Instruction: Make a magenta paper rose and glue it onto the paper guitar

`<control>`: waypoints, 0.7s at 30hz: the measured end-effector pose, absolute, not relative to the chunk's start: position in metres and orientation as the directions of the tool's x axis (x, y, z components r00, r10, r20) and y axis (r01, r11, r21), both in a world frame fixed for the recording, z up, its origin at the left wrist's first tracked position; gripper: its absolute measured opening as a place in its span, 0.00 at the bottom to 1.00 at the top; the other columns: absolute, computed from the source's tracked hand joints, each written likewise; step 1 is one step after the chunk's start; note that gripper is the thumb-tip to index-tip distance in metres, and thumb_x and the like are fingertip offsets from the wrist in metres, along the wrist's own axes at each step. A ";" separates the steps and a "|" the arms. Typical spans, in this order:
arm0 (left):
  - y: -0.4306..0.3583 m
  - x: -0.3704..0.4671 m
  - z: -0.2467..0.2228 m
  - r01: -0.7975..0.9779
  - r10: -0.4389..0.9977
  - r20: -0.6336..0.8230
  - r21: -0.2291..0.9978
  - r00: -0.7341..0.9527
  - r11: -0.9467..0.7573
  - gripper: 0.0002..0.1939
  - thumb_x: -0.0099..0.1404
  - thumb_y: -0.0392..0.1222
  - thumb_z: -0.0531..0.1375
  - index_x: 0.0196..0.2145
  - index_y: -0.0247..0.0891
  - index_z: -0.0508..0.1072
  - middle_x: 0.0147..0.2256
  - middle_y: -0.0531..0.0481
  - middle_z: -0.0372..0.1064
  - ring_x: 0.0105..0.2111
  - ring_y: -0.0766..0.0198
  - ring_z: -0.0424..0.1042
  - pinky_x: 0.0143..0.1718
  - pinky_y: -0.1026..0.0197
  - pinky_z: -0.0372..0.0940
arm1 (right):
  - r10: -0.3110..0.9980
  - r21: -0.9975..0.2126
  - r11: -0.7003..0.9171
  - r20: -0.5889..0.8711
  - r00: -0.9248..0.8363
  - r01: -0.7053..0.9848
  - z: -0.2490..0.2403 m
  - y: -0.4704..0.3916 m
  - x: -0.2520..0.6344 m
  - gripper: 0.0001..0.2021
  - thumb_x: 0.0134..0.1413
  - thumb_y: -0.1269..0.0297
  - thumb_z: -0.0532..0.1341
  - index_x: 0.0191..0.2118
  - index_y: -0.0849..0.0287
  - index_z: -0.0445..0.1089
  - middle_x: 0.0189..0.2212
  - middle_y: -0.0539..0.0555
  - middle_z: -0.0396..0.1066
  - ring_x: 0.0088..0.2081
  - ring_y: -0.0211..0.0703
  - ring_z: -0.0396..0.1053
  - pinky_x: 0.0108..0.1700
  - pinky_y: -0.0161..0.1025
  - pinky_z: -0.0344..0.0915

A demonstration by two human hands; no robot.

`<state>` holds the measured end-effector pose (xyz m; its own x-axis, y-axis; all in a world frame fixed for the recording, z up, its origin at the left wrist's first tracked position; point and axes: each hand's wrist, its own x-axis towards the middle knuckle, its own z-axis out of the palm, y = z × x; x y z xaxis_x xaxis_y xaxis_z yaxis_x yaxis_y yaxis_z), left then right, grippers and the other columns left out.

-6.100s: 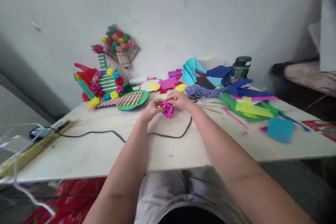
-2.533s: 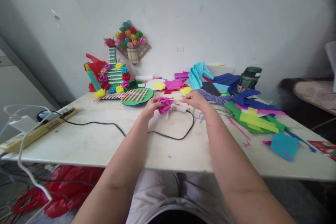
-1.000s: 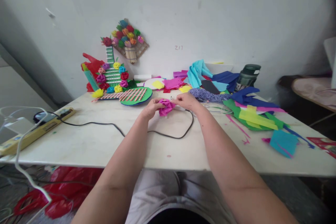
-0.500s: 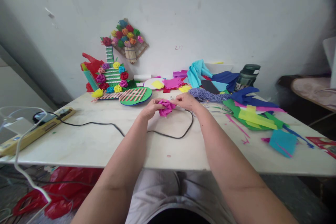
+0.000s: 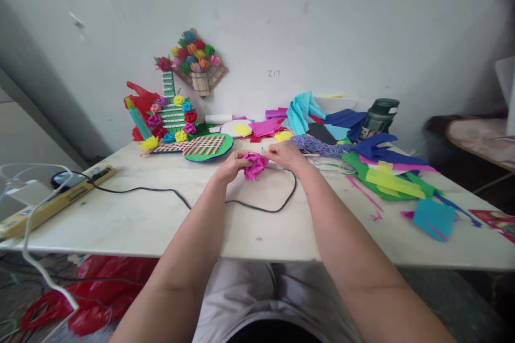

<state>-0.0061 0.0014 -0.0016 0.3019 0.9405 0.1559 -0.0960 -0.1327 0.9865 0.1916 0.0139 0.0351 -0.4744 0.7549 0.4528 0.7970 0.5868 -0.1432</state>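
A crumpled magenta paper flower (image 5: 254,167) is held just above the table between my two hands. My left hand (image 5: 232,166) is closed on its left side, thumb and fingers pinching the petals. My right hand (image 5: 285,154) pinches at the flower's upper right edge; its fingertips are partly hidden. A thin pale stick (image 5: 311,155) shows just right of the right hand, and I cannot tell if it is held. A black cable (image 5: 261,209) curves across the table below the hands and runs up behind the right wrist.
At the back left stand a green guitar-shaped craft (image 5: 209,146) with paper roses and a green tower craft (image 5: 174,112). Purple yarn (image 5: 317,146), coloured paper sheets (image 5: 394,179) and a dark bottle (image 5: 378,118) occupy the right. A power strip (image 5: 60,201) lies at the left edge.
The flower has turned slightly in my fingers. My right hand has shifted a little, and the thin pale stick now shows beside it.
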 end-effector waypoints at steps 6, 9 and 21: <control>0.000 -0.005 0.000 -0.111 0.943 0.148 0.987 0.298 -0.120 0.14 0.39 0.36 0.64 0.28 0.31 0.77 0.24 0.49 0.72 0.23 0.67 0.67 0.27 0.65 0.61 | 0.733 -0.034 0.582 0.455 -0.506 0.812 0.036 0.016 0.192 0.22 0.59 0.49 0.55 0.27 0.59 0.76 0.25 0.57 0.74 0.30 0.41 0.66 0.29 0.36 0.47; 0.000 -0.006 -0.001 -0.108 0.942 0.140 0.988 0.305 -0.112 0.14 0.39 0.36 0.64 0.28 0.31 0.77 0.24 0.48 0.72 0.24 0.67 0.67 0.27 0.65 0.61 | 0.719 -0.003 0.584 0.465 -0.516 0.812 0.036 0.015 0.192 0.22 0.59 0.48 0.55 0.28 0.59 0.77 0.26 0.57 0.75 0.30 0.42 0.67 0.30 0.36 0.47; 0.001 -0.006 -0.001 -0.139 0.938 0.147 0.984 0.314 -0.108 0.13 0.40 0.35 0.65 0.28 0.31 0.77 0.24 0.49 0.71 0.22 0.68 0.67 0.26 0.66 0.60 | 0.702 -0.010 0.573 0.522 -0.484 0.820 0.037 0.010 0.189 0.21 0.58 0.50 0.57 0.27 0.60 0.77 0.27 0.59 0.75 0.31 0.43 0.68 0.30 0.37 0.49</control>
